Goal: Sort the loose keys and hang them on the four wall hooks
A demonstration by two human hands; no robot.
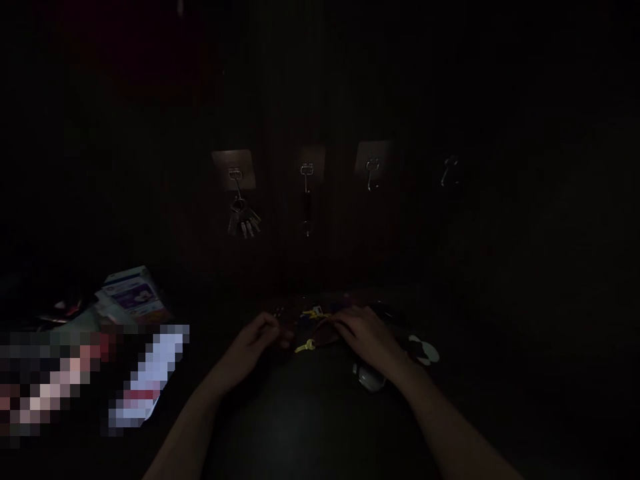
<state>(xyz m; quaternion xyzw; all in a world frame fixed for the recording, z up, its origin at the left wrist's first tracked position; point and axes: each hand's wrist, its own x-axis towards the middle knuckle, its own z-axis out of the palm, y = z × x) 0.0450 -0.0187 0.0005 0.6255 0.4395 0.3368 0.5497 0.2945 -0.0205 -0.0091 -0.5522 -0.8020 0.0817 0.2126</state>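
Observation:
The scene is very dim. My left hand [253,343] is curled around the end of a reddish-brown strap [323,333], possibly a leather key fob. My right hand [365,337] lies palm down over its other end, and I cannot tell whether those fingers grip it. Between my hands, a brass key [305,345] lies near the strap. Another brass key [314,313] sits just beyond it. Below my right hand rests a white computer mouse [370,377].
Ahead, on a dark wall, a bunch of keys [243,217] hangs from an adhesive hook [235,175]. Several more hooks [371,173] stand to its right. A printed box [133,297] sits at left, beside pixelated blurred objects [150,377]. A black-and-white object [424,350] lies right.

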